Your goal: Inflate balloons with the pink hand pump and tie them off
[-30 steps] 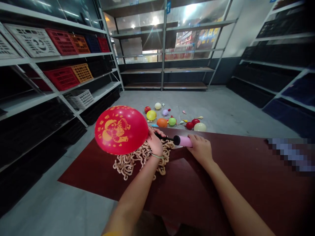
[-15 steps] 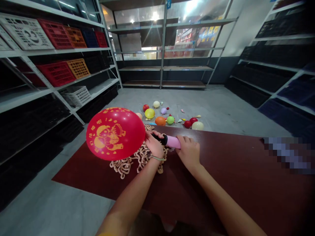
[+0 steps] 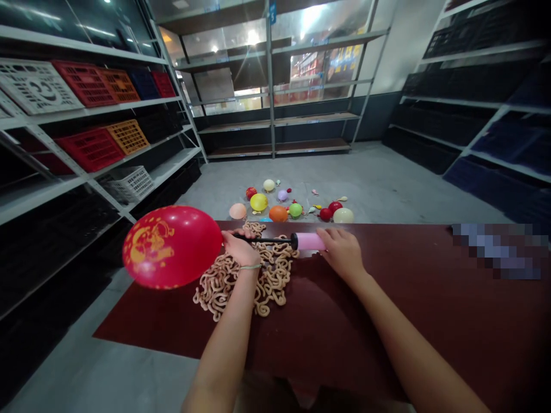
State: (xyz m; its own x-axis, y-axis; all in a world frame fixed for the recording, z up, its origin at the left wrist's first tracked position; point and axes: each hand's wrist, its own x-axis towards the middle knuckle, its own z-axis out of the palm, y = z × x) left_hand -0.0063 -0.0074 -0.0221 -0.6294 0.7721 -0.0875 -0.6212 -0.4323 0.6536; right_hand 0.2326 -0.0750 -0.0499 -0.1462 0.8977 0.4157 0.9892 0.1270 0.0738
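Red balloon point(image 3: 172, 246) on pink pump point(image 3: 307, 241)
The inflated balloon, printed with a yellow figure, hangs past the left edge of the table point(image 3: 387, 298), its neck held by the left hand point(image 3: 241, 248) at the tip of the pump's drawn-out black rod; the right hand point(image 3: 342, 252) grips the barrel.

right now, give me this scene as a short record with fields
left hand: pinches the neck of the red balloon, inflated, yellow print
right hand: grips the pink pump, its black rod extended toward the left hand
under the hands: pile of beige loops on the dark red table
floor beyond: loose balloons, several colours
left shelves: plastic crates
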